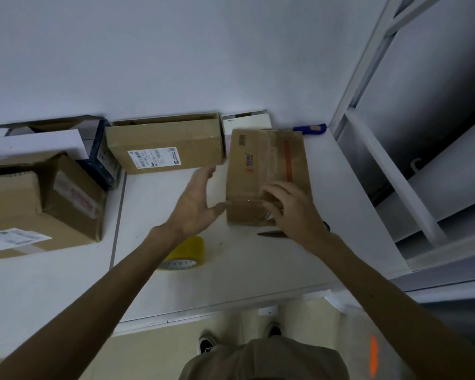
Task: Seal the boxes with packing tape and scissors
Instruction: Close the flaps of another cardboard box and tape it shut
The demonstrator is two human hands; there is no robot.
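**Box gripped at the right of a crowded surface**

The back and left of the white surface [340, 187] are taken up by other cartons. An open box [165, 144] with a white label is set just left of the box [258, 165], nearly touching its far corner. A white box [247, 122] is seen behind both, a dark blue box [104, 152] is wedged further left, and a large box [39, 204] with a loose label fills the left edge. A blue-handled tool [310, 128] lies at the back right. A yellow tape roll [187, 253] is laid flat near the front, partly hidden by the left forearm. The scissors [269, 233] lie just in front of the box, mostly covered by the right wrist.

The box is closed and brown, with a barcode, a red logo and a red stripe on top; glossy clear tape is seen across the top and over its near edge.

The left hand [196, 200] is spread, its thumb tip at the box's near left corner. The right hand [294, 212] is bent over the near top edge, which is gripped between fingers and thumb
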